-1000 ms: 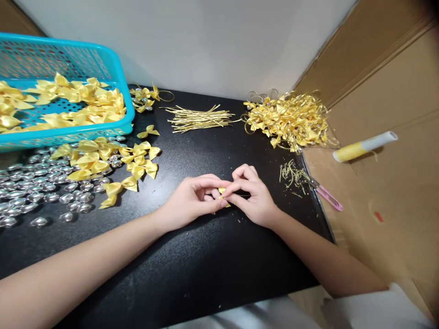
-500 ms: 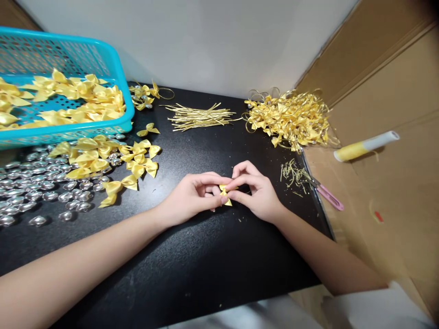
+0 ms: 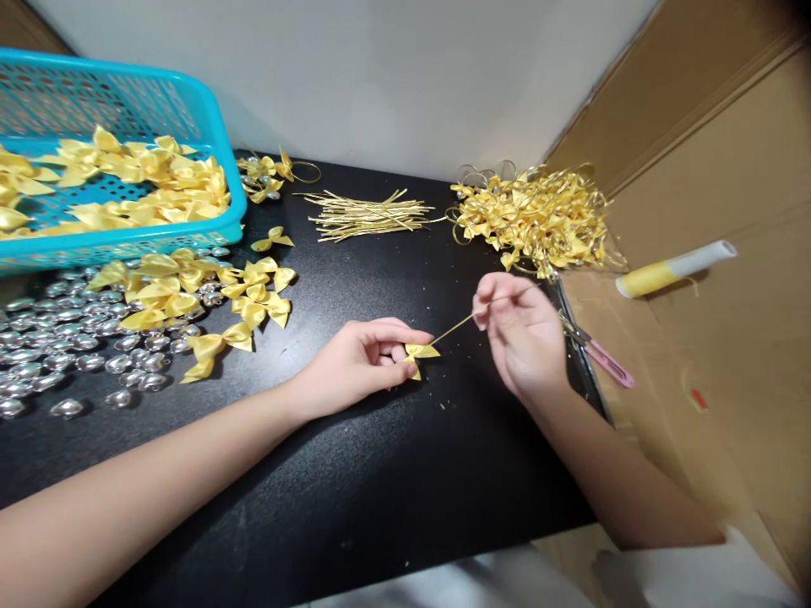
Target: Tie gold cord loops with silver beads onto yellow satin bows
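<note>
Between thumb and fingers, my left hand (image 3: 364,359) pinches a small yellow ribbon bow (image 3: 424,350) above the black table. A thin gold cord (image 3: 454,328) runs from the bow up to my right hand (image 3: 523,338), which grips it with closed fingers. The cord's free end sticks out past the right fingers. Whatever lies behind the bow under my left fingers is hidden. Gold cut cords (image 3: 371,216) lie in a bundle beyond my hands, and a heap of finished-looking bows on cord loops (image 3: 536,219) sits at the back right.
A turquoise basket (image 3: 237,198) of yellow bows stands at the left. Silver beads (image 3: 82,342) and loose bows (image 3: 174,287) are spread before it. Pink-handled scissors (image 3: 608,363) lie at the table's right edge, and a yellow-white tube (image 3: 675,268) is on the cardboard.
My right hand has left the bow and moved right and up, drawing the gold cord out straight. My left hand stays in place with the bow.
</note>
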{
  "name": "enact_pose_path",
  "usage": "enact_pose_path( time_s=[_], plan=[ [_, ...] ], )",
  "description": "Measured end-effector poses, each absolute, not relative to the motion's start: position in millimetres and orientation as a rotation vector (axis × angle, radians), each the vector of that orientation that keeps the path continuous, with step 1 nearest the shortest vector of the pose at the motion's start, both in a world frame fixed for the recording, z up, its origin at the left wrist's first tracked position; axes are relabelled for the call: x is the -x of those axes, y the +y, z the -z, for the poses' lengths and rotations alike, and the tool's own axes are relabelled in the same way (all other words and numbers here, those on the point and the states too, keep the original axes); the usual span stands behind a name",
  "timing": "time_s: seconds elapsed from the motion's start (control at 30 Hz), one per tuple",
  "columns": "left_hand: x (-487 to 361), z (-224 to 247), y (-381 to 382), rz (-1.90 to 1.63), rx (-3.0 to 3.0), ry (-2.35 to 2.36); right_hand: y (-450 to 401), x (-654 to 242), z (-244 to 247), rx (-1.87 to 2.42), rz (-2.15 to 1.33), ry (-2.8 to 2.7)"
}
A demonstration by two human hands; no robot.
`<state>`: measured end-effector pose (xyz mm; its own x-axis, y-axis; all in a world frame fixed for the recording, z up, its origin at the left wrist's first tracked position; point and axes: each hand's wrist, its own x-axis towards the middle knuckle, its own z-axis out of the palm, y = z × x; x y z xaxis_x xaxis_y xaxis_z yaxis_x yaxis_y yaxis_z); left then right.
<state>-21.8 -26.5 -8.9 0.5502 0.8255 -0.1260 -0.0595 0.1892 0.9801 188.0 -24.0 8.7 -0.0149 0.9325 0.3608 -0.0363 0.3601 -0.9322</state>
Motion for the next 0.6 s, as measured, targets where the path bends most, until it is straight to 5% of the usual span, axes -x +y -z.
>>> enact_pose_path(
  time_s=[0.27, 0.6],
  plan=[
    [21, 9, -26, -0.719, -1.186, 0.805, -13, -232, -59, 0.853, -0.831, -1.258],
    [20, 9, -28, -0.706, -1.29, 0.87, -17, -210, -39, 0.89, -1.155, -1.186]
  ],
)
